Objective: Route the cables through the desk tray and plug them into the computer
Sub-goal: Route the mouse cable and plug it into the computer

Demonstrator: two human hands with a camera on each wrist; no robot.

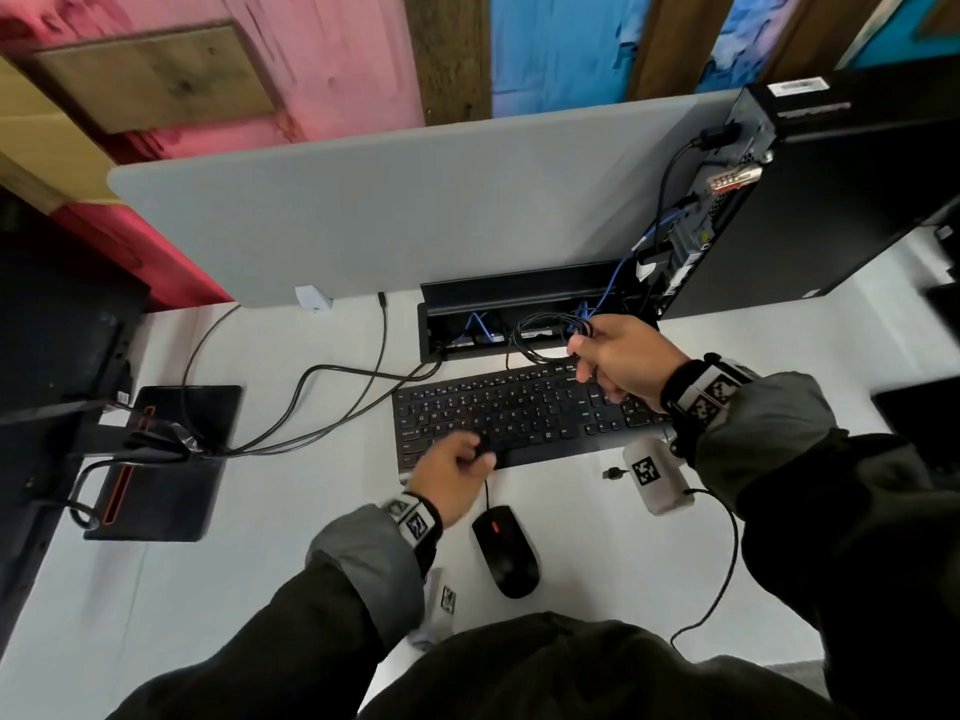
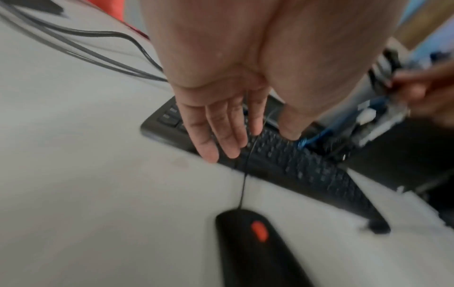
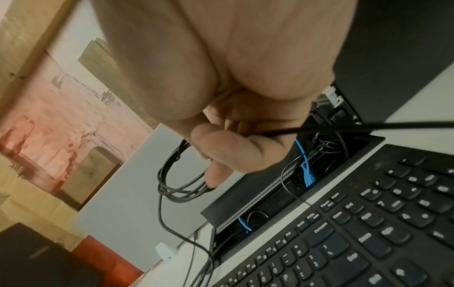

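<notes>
While both arms reach over the white desk (image 1: 249,589), we log positions from left to right. Far left: monitor base (image 1: 171,459) with black leads trailing toward the desk tray (image 1: 519,296). Left hand (image 1: 452,472) hovers over the keyboard (image 1: 519,407); the mouse cable (image 2: 243,190) runs up between thumb and fingers, but the wrist view is blurred, so we cannot tell whether it is pinched. The mouse (image 1: 506,550) sits just in front of the keyboard. Right hand (image 1: 618,358) grips a coiled black cable (image 1: 545,335), fingers curled round it, above the open tray, where blue cables (image 3: 305,170) lie. Far right: the computer (image 1: 810,200), some leads already plugged in.
</notes>
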